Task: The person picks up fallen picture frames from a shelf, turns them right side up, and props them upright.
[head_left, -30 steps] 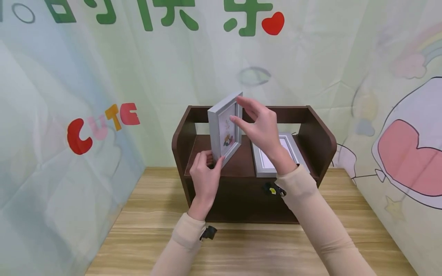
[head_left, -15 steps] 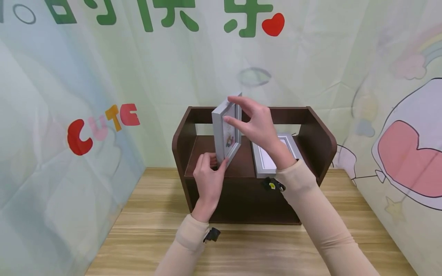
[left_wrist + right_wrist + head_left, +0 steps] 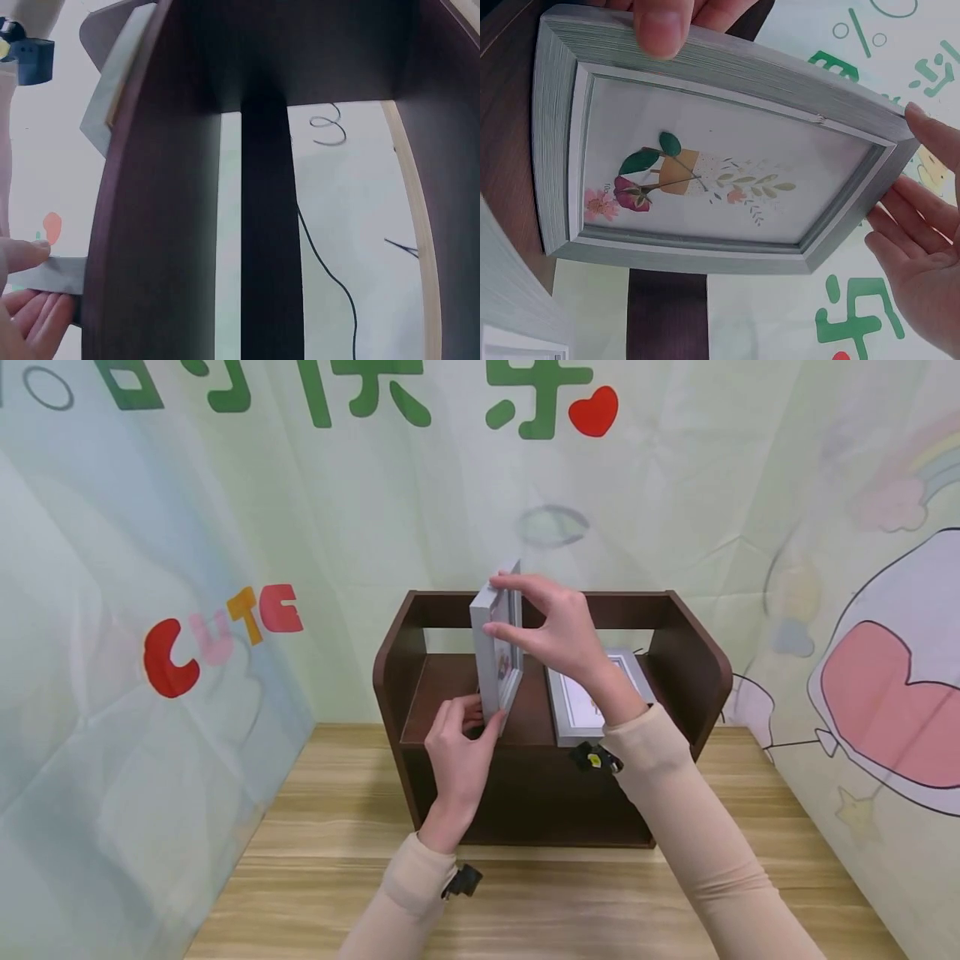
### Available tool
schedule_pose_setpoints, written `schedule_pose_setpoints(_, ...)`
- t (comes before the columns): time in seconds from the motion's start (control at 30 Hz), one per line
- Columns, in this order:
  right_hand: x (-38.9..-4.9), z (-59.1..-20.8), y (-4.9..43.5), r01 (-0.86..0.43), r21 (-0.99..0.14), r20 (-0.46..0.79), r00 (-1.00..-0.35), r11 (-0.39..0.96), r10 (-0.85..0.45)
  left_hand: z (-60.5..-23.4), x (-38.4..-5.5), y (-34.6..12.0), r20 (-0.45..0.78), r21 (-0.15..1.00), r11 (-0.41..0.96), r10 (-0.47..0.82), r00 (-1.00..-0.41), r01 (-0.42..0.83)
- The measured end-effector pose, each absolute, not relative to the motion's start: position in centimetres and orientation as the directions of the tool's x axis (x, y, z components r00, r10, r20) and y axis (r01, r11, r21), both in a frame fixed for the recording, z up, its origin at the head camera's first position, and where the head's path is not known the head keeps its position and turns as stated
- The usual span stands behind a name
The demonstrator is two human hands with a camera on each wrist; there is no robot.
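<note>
A grey picture frame (image 3: 488, 664) stands upright over the left half of the dark brown shelf's (image 3: 450, 685) top board, nearly edge-on in the head view. My left hand (image 3: 459, 756) grips its lower near corner, thumb on the front and fingers behind. At the upper near corner my right hand (image 3: 562, 631) pinches it, fingers over the top edge and thumb on the near side. The right wrist view shows the frame's picture (image 3: 690, 172), a pressed flower with green leaves. In the left wrist view my left hand (image 3: 30, 300) holds the frame's corner beyond the board edge.
A second grey picture frame (image 3: 566, 735) lies face up on the right half of the board, partly hidden by my right arm. Raised side panels (image 3: 690, 668) flank the board. The shelf stands on a wood-grain table (image 3: 315, 827) before printed cloth (image 3: 360, 510). Thin black cables (image 3: 330, 277) show behind it.
The held picture frame has moved slightly right and turned more edge-on. My left hand has gone right with it. My right fingers have moved from before the frame's face onto its upper corner.
</note>
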State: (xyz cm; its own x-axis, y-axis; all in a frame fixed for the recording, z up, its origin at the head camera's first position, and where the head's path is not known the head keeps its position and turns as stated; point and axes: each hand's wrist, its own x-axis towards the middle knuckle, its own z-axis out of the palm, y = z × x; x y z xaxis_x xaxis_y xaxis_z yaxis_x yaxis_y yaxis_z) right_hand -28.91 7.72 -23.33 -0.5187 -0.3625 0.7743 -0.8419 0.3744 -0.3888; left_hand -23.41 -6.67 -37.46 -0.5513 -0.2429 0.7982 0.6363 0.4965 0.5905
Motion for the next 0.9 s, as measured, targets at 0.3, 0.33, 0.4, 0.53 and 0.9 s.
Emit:
schedule_pose_setpoints(0.3, -29.1, -23.1, 8.3, -0.844, -0.426, 0.740, -0.533, 0.326, -0.411, -37.2, -22.8, -6.6, 0.749, 0.651, 0.426, -0.221, -0.625, 0.629)
schedule_pose_setpoints(0.33, -29.1, -23.0, 8.3, -0.839, -0.443, 0.730, -0.542, 0.316, -0.416, -37.2, -22.8, -6.6, 0.746, 0.652, 0.426, -0.214, -0.630, 0.627)
schedule_pose_setpoints(0.4, -28.8, -22.8, 8.4, -0.827, -0.482, 0.711, -0.562, 0.289, -0.423, -37.2, -22.7, -6.5, 0.743, 0.653, 0.424, -0.200, -0.638, 0.627)
schedule_pose_setpoints(0.53, -27.6, -21.8, 8.5, -0.802, -0.542, 0.673, -0.592, 0.249, -0.444, -37.1, -22.6, -6.4, 0.740, 0.654, 0.406, -0.168, -0.651, 0.638)
schedule_pose_setpoints(0.9, -26.7, -20.8, 9.2, -0.738, -0.643, 0.604, -0.652, 0.203, -0.458, -37.1, -22.4, -6.4, 0.725, 0.663, 0.384, -0.116, -0.679, 0.643)
